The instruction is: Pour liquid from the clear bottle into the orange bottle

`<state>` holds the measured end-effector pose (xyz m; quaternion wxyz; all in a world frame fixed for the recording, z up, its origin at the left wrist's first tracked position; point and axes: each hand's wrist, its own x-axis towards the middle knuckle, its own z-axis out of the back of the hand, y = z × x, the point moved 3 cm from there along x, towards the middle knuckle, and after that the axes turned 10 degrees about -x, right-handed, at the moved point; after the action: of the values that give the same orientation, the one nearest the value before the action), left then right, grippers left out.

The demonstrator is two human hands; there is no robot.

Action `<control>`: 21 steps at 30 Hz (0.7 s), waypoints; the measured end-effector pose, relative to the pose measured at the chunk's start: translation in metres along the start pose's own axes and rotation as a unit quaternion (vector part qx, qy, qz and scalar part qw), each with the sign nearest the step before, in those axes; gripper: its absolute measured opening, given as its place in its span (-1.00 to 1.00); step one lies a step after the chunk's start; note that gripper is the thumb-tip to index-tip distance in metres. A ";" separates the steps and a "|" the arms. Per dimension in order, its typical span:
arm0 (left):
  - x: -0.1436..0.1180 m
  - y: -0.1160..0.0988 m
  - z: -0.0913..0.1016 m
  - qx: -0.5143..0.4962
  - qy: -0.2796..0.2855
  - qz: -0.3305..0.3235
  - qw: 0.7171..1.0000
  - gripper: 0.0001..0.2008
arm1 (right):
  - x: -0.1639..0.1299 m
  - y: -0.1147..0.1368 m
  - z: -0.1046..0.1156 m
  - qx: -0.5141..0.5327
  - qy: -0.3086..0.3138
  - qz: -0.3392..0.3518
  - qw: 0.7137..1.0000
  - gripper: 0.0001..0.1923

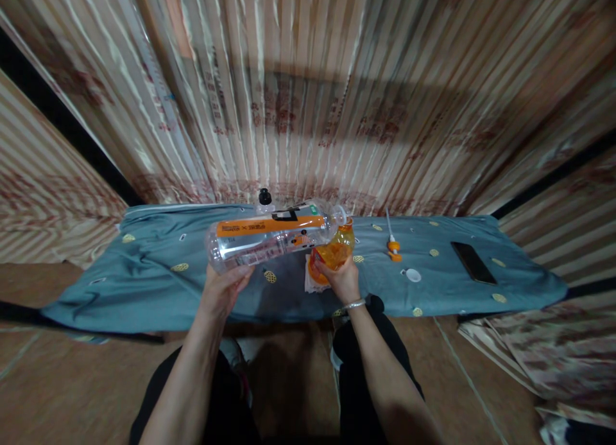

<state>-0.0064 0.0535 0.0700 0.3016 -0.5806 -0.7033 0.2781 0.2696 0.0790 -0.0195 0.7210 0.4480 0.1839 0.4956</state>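
My left hand (222,289) holds a large clear plastic bottle (269,236) with an orange label, tipped almost flat, its open mouth pointing right. The mouth meets the top of a small orange bottle (333,252), which my right hand (339,279) grips from below and tilts toward the big one. Both are held just above a low table under a blue-grey patterned cloth (158,271). A white paper or tissue (310,279) lies beneath the orange bottle.
On the cloth lie a white cap (412,275), an orange-and-white pump nozzle (393,244) and a black phone (473,262) at the right. A black-capped bottle (264,200) stands behind. A striped curtain hangs at the back. Folded fabric (529,355) lies on the floor at right.
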 end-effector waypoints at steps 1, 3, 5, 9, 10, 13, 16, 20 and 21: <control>0.000 0.000 -0.001 -0.001 -0.004 0.000 1.000 -0.65 | 0.000 0.000 0.000 -0.002 0.001 -0.003 1.000 -0.29; 0.000 0.000 -0.002 -0.004 -0.014 -0.002 1.000 -0.65 | 0.000 -0.001 0.000 -0.009 0.000 -0.008 1.000 -0.28; 0.000 0.000 -0.003 -0.005 -0.024 -0.001 1.000 -0.64 | 0.000 -0.002 0.000 -0.013 0.000 -0.010 1.000 -0.29; -0.001 0.000 -0.005 -0.001 -0.042 0.014 0.999 -0.58 | 0.001 -0.004 -0.001 0.004 0.003 -0.005 1.000 -0.30; -0.001 0.000 -0.006 -0.002 -0.042 0.018 0.999 -0.55 | 0.001 -0.005 -0.001 0.008 0.003 -0.005 1.000 -0.30; -0.001 0.001 -0.009 -0.012 -0.040 0.021 0.999 -0.44 | 0.001 -0.007 -0.002 0.015 -0.001 -0.009 1.000 -0.29; 0.000 0.003 -0.009 -0.018 -0.044 0.017 0.999 -0.37 | 0.001 -0.007 -0.003 0.024 -0.004 -0.011 1.000 -0.26; 0.001 0.005 -0.007 -0.025 -0.049 0.018 0.998 -0.31 | 0.000 -0.007 -0.003 0.028 -0.010 -0.005 1.000 -0.24; 0.002 0.004 -0.006 -0.024 -0.044 0.019 0.999 -0.30 | 0.001 -0.008 -0.003 0.025 -0.011 -0.005 1.000 -0.24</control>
<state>0.0009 0.0560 0.0709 0.2507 -0.5883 -0.7111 0.2924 0.2720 0.0800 -0.0272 0.7141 0.4699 0.1906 0.4826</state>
